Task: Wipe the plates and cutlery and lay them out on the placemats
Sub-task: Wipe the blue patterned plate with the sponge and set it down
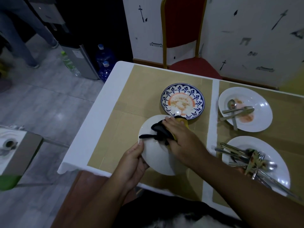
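A plain white plate (pixel 153 155) is tilted above the near left placemat (pixel 115 129). My left hand (pixel 133 163) grips its lower left rim. My right hand (pixel 179 137) presses a black and yellow cloth (pixel 158 132) onto the plate's face. Behind it a blue-patterned plate (pixel 183 101) with orange smears rests flat on the same mat. On the right placemat (pixel 289 104), a far white plate (pixel 258 99) carries a spoon, fork and knife (pixel 236 111) with red stains. A near white plate (pixel 276 155) holds several pieces of cutlery (pixel 246 155).
The white-clothed table's left edge (pixel 85 122) and near edge drop to a tiled floor. A red chair (pixel 184 30) stands at the far side. Water bottles (pixel 105 63) and a person's legs (pixel 24 38) are at the far left. A small side table (pixel 16 148) stands left.
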A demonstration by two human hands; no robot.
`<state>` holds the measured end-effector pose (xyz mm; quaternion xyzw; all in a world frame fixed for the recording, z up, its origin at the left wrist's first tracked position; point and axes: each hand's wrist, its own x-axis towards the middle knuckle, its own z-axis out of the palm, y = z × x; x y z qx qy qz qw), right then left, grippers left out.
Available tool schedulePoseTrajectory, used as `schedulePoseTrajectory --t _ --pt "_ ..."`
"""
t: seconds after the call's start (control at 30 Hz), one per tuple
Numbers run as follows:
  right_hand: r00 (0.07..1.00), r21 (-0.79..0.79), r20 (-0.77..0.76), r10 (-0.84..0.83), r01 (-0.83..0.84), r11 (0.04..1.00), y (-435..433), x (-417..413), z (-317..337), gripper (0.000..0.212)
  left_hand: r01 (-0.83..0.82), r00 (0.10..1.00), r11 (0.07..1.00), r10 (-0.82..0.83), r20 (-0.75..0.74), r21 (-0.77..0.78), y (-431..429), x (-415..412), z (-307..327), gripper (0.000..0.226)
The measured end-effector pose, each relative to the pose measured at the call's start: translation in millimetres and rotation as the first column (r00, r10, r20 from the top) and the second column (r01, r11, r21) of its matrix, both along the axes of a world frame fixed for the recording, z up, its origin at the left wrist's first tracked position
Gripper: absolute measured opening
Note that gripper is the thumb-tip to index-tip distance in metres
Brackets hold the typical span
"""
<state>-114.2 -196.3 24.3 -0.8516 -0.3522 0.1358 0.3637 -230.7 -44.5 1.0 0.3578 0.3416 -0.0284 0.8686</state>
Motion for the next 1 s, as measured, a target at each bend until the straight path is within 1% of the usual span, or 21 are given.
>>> schedulePoseTrajectory --t 0.03,0.07,0.17,0.23,0.3,0.37,0.47,0.57,0.67,0.73,0.8,0.87,0.93,0.97,1.0 --pt "1.000 -0.010 -0.015 0.020 -0.020 1.000 2 -1 3 0.064 -0.017 1.000 0.999 0.017 0.006 -0.029 1 2 1 0.045" --pt "0.997 -0.023 -0.014 0.080 -0.080 0.996 3 -6 6 0.067 -0.036 0.999 0.997 0.037 0.013 -0.065 3 5 3 0.043" --pt "0.957 -0.051 0.058 0.283 -0.280 0.959 -5 -24 4 0.071 -0.101 0.994 0.983 0.104 0.013 -0.150 10 9 4 0.043" --pt "0.933 -0.049 0.107 0.344 -0.341 0.939 -13 -29 -1 0.070 -0.105 0.994 0.984 0.104 -0.009 -0.145 16 8 2 0.041" --pt "0.922 -0.048 0.099 0.375 -0.372 0.927 -9 -26 -2 0.069 -0.060 0.998 0.991 0.058 -0.024 -0.122 18 5 1 0.042" --pt "0.940 -0.057 0.056 0.337 -0.334 0.941 4 -16 -1 0.069 -0.015 1.000 0.995 0.012 -0.024 -0.096 17 1 1 0.045" --pt "0.993 -0.054 -0.007 0.121 -0.122 0.991 15 8 1 0.065 -0.015 1.000 0.997 0.014 -0.003 -0.078 15 -2 3 0.040" --pt "0.999 -0.057 -0.034 -0.030 0.028 0.998 7 20 -2 0.061 -0.060 0.998 0.995 0.062 0.016 -0.082 19 -2 4 0.039" --pt "0.996 -0.046 -0.036 -0.085 0.083 0.996 -5 7 -7 0.063 -0.126 0.992 0.987 0.127 0.002 -0.099 27 -2 1 0.039" --pt "0.998 -0.038 -0.041 -0.052 0.051 0.998 -12 -8 -13 0.066 -0.150 0.989 0.985 0.150 -0.010 -0.085 34 -3 -1 0.040" --pt "0.998 -0.048 -0.059 0.011 -0.014 0.999 -17 -17 -18 0.068 -0.160 0.987 0.986 0.159 -0.022 -0.035 43 -4 -1 0.039" --pt "0.996 -0.065 -0.079 0.041 -0.046 0.997 -19 -20 -21 0.066 -0.145 0.989 0.987 0.147 -0.026 0.064 56 -4 3 0.035" --pt "0.995 -0.070 -0.096 0.005 -0.012 0.997 -19 -18 -24 0.063 -0.098 0.995 0.973 0.102 -0.008 0.209 69 -3 12 0.028" --pt "0.995 -0.074 -0.097 -0.022 0.015 0.997 -18 -16 -24 0.062 -0.063 0.998 0.949 0.065 0.001 0.308 75 -2 19 0.025" --pt "0.995 -0.077 -0.091 -0.046 0.039 0.996 -16 -14 -24 0.062 -0.019 1.000 0.902 0.019 0.004 0.431 81 -1 25 0.023"
